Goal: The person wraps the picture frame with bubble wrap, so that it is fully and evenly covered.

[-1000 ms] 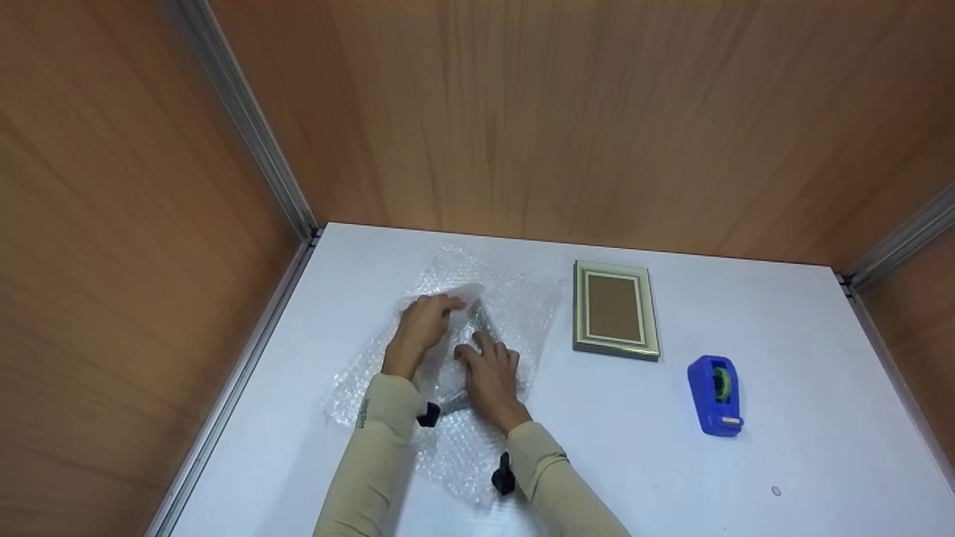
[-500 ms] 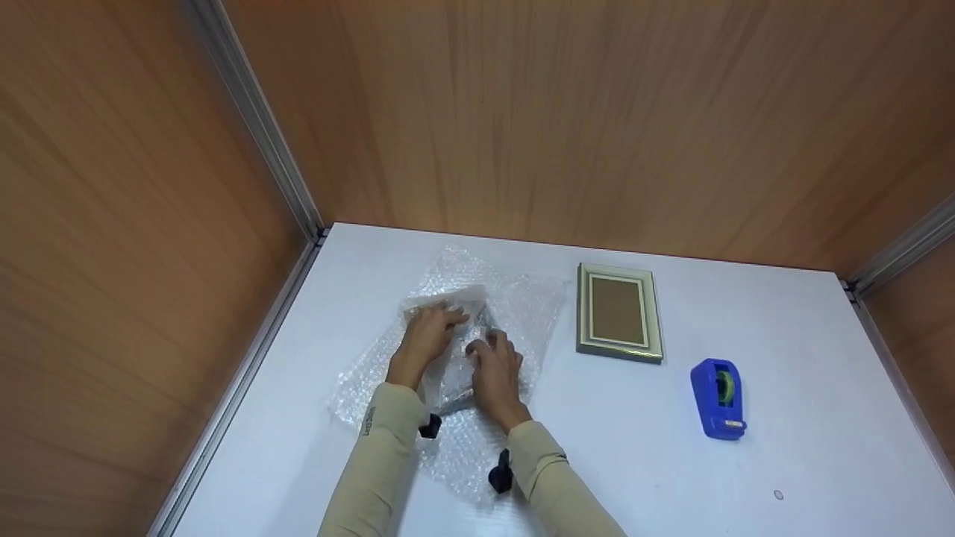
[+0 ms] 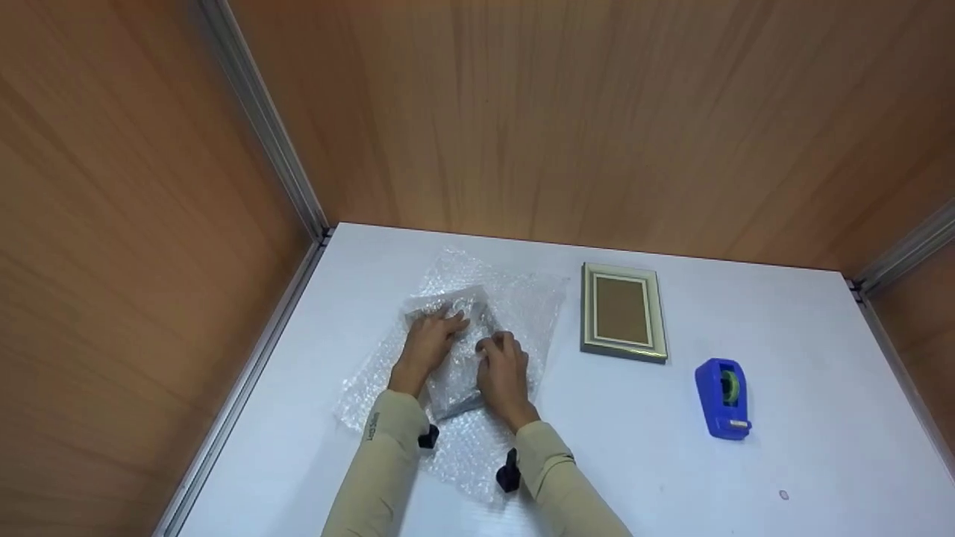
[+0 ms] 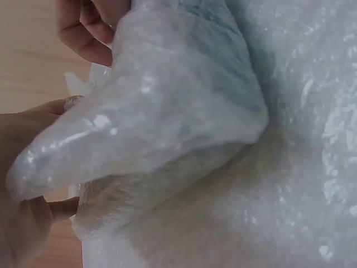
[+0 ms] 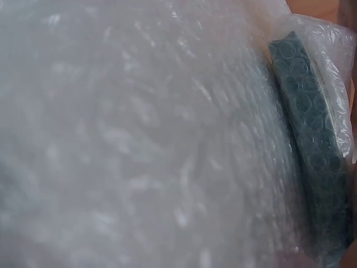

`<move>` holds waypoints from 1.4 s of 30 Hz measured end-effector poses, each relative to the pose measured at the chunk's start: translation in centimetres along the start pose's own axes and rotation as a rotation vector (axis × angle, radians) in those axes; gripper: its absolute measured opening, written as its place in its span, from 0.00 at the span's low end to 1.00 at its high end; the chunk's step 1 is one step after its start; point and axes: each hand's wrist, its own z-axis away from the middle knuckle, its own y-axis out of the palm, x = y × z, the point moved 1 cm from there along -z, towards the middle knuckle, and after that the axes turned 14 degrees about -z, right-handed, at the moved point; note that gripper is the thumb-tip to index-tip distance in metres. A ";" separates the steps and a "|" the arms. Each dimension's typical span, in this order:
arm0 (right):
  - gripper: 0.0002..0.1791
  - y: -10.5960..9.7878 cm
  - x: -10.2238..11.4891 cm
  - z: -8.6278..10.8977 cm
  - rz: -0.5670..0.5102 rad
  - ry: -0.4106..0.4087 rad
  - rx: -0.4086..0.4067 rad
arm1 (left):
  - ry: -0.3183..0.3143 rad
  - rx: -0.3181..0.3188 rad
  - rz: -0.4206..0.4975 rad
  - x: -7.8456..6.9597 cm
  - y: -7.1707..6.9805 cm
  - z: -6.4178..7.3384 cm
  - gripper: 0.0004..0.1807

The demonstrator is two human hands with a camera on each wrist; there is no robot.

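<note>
A flat rectangular item with dark sides (image 5: pixel 312 111), much like a picture frame, lies wrapped in clear bubble wrap (image 3: pixel 459 365). Its face is hidden under the layers. At the package's upper left, my left hand (image 3: pixel 427 344) grips the wrap; in the left wrist view its thumb and a finger reach around the package's end, partly behind a loose fold (image 4: pixel 139 111). My right hand (image 3: pixel 503 377) holds the wrap along the package's right side, fingers curled. The rest of the sheet spreads out flat beneath the package.
A cream-and-gold picture frame (image 3: pixel 650 306) with a brown centre lies right of the sheet. Farther right stands a blue tape dispenser (image 3: pixel 721 403) with green tape. Wooden panels (image 3: pixel 582 119) border the white table (image 3: pixel 627 462) at the back and sides.
The raised flap of bubble wrap has come down over the item. My left fingers have moved slightly down along it, and my right hand has shifted a little to the right.
</note>
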 end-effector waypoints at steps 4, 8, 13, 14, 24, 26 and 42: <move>0.08 0.1 0.2 -0.1 0.000 0.035 0.013 | 0.000 -0.007 -0.016 0.1 0.2 0.1 0.15; 0.16 0.1 0.3 -0.1 -0.008 0.057 0.036 | -0.011 0.011 0.009 0.2 0.2 0.1 0.16; 0.14 0.1 0.4 -0.1 -0.017 0.102 0.046 | -0.020 0.010 0.057 0.2 0.1 0.1 0.15; 0.14 0.1 0.5 -0.1 -0.021 0.113 0.047 | -0.020 0.007 0.069 0.1 0.1 0.1 0.15; 0.11 0.0 1.0 -0.7 -0.030 0.221 0.025 | -0.008 -0.042 0.162 -0.1 -0.5 0.2 0.13; 0.11 0.0 1.1 -0.9 -0.011 0.228 0.017 | 0.001 -0.048 0.147 -0.1 -0.5 0.2 0.13; 0.09 0.9 1.2 -0.8 0.057 0.187 -0.070 | -0.050 0.090 -0.080 -1.1 0.0 0.6 0.17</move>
